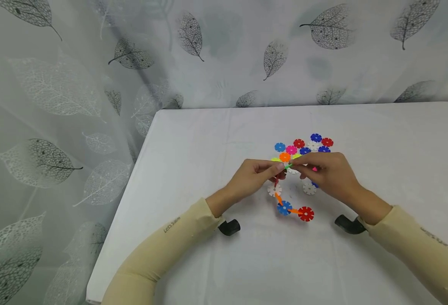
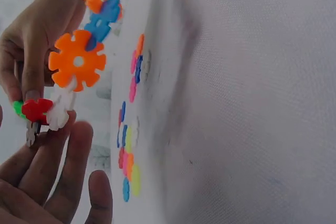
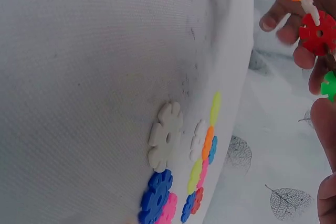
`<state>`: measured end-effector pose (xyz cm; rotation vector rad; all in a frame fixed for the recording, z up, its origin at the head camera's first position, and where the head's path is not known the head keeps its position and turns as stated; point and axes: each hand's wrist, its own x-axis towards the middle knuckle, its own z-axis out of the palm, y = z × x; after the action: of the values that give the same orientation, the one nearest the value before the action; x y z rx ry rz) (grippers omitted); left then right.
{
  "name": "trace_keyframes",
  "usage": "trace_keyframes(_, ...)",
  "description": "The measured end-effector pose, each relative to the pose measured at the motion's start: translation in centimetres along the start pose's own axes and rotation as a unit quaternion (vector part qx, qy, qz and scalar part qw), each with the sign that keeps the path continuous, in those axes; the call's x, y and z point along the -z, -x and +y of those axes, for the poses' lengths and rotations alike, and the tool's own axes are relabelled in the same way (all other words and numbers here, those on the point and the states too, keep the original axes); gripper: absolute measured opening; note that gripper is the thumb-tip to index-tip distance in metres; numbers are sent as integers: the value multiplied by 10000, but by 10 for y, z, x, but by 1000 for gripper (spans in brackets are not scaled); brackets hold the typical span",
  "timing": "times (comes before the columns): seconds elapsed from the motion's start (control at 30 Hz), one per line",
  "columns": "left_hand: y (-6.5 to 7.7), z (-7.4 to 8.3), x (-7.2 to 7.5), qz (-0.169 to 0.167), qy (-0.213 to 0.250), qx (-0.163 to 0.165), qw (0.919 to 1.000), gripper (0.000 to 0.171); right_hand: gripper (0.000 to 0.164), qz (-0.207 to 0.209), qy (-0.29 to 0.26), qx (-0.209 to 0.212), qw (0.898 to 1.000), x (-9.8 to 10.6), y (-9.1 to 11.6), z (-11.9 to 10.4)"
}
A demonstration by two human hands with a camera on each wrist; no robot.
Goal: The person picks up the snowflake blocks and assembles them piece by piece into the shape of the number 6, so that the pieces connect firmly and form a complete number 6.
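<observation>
A chain of interlocking flower-shaped plastic discs hangs below my hands, with a red disc (image 1: 306, 214) at its lower end and a blue disc (image 1: 284, 208) beside that. My left hand (image 1: 251, 177) pinches the chain's upper end. In the left wrist view an orange disc (image 2: 77, 61), a white disc (image 2: 59, 113) and a red disc (image 2: 37, 110) run up to its fingers. My right hand (image 1: 332, 176) pinches a green disc (image 3: 329, 86) against that end, fingertips meeting the left hand's. The fingers partly cover the green disc.
Loose discs of several colours lie on the white table behind my hands, among them a blue disc (image 1: 316, 137), a red disc (image 1: 327, 142) and a white disc (image 3: 166, 137). A leaf-patterned curtain (image 1: 224, 55) hangs beyond the table's far edge.
</observation>
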<state>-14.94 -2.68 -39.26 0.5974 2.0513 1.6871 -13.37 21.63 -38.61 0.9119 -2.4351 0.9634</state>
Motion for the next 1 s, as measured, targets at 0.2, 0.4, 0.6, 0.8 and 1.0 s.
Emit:
trace_keyframes(0.2, -1, 1, -1, 302, -215, 50, 9993, 41, 45, 154, -60, 414, 9990, -1, -2, -4)
trace_keyframes(0.4, -2, -1, -1, 573, 8, -151, 9982, 38, 50, 68, 5, 549, 9985, 2, -3, -8)
trace_keyframes(0.6, -3, -1, 2, 774, 253, -239, 9964, 36, 51, 413, -76, -145, 9990, 9, 0, -1)
trace_keyframes(0.8, -2, -2, 7, 785, 1006, 52, 9918, 41, 44, 1017, -178, -1765, 9789, 17, 8, 14)
trace_keyframes(1.0, -4, -4, 11, 686, 1431, 246, 9870, 43, 46, 1091, -140, -2966, 9486, 28, 14, 31)
